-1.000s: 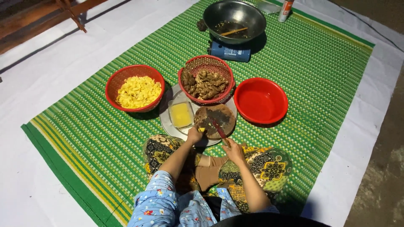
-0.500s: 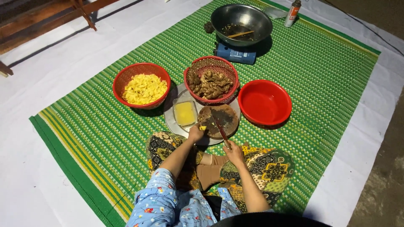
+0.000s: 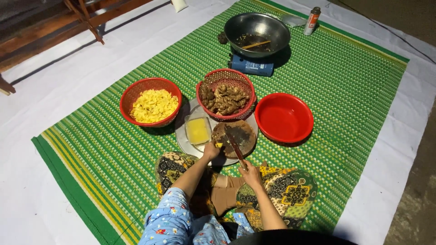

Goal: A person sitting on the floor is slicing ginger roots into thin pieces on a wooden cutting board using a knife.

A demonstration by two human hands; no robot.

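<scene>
A square yellow container (image 3: 198, 130) sits just left of the left hand (image 3: 211, 150), whose fingers pinch a small yellow piece (image 3: 219, 145) at the round cutting board's (image 3: 240, 131) near edge. Rightward, the right hand (image 3: 250, 173), fingers closed round the handle, angles a knife (image 3: 235, 146) across that board; a red-and-white canister (image 3: 312, 21) stands far beyond

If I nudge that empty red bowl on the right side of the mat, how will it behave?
The red bowl looks like thin plastic and holds nothing, so it is probably light and would slide easily on the woven green mat. Its wide, low shape suggests it would skid rather than tip. Gripped by one edge, the rim might flex a little.
</scene>
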